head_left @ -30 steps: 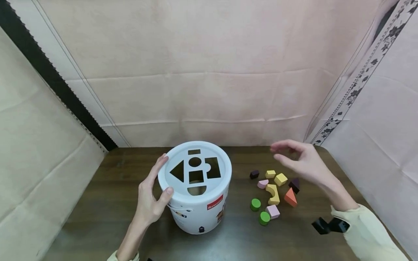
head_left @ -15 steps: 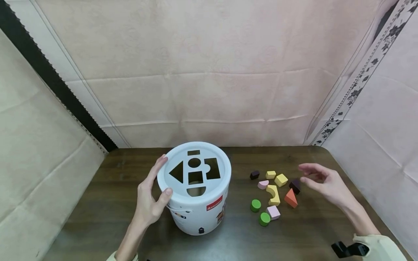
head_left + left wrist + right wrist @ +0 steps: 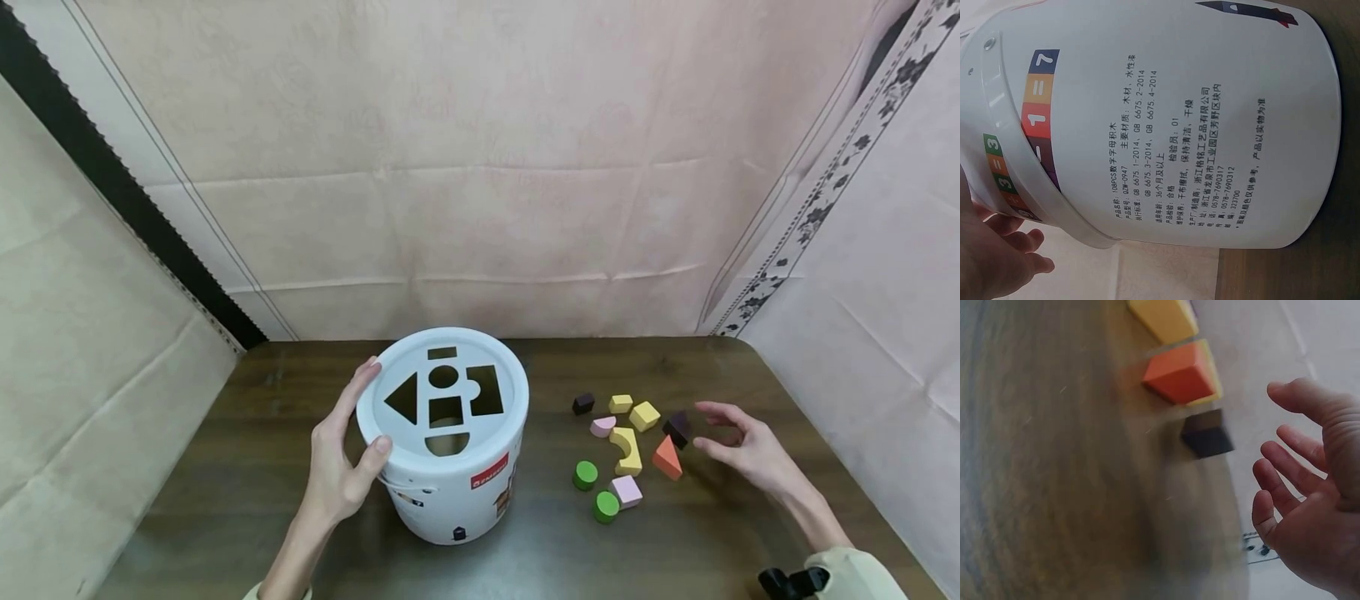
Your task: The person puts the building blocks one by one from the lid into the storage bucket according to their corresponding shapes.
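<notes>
A white bucket [image 3: 459,510] with a pale blue lid [image 3: 408,354] stands upright on the table; the lid has several shaped holes. My left hand [image 3: 337,467] holds the bucket at the left of the lid's rim, thumb in front and fingers farther back. My right hand [image 3: 753,450], thumb and fingers apart and holding nothing, is just right of a dark triangular block [image 3: 677,428]. An orange triangular block [image 3: 667,458] lies in front of the dark one. In the right wrist view, the dark block [image 3: 1208,434] sits left of my right hand [image 3: 1316,494].
Left of the triangular blocks lie a yellow arch block [image 3: 627,451], yellow blocks [image 3: 644,416], a small dark block [image 3: 582,403] and a pink half-round [image 3: 602,427]. Nearer are green cylinders [image 3: 606,507] and a pink block [image 3: 626,491]. Cloth walls [image 3: 465,208] surround the brown table [image 3: 555,558].
My right hand has moved right, then down toward the dark triangular block, staying empty. My left hand stays at the bucket's rim, and the blocks lie as before.
</notes>
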The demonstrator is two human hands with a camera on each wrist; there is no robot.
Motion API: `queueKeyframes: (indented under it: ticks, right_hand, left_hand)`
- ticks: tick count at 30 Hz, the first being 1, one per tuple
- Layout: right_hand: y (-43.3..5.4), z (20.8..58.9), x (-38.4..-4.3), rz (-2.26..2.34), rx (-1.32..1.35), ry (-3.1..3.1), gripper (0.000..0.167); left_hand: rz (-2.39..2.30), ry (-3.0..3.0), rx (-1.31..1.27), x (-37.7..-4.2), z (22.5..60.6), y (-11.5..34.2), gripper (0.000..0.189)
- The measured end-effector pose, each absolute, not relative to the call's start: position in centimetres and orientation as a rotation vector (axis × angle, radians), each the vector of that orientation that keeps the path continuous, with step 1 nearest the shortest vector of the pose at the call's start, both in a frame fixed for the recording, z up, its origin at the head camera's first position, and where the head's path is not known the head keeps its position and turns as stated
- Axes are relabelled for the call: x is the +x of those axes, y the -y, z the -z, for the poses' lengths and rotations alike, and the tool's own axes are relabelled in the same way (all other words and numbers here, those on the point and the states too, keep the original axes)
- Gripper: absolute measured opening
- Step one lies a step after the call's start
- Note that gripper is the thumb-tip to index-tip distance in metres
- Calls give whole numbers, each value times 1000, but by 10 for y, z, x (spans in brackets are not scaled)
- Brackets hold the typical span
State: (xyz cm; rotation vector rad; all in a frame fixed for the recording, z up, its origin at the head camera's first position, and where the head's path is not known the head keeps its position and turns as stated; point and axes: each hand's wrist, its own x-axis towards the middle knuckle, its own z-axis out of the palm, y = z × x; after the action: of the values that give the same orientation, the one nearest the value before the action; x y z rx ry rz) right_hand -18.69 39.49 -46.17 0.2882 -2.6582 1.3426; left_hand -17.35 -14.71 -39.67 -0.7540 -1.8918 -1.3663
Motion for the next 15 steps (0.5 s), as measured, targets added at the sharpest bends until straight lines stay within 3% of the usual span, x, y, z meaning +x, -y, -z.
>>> queueKeyframes:
  ticks: [15]
  right_hand:
    - [-400, 488, -201, -1244, 401, 2711, 69]
  left_hand:
    - [1373, 1911, -738, -172, 396, 148, 65]
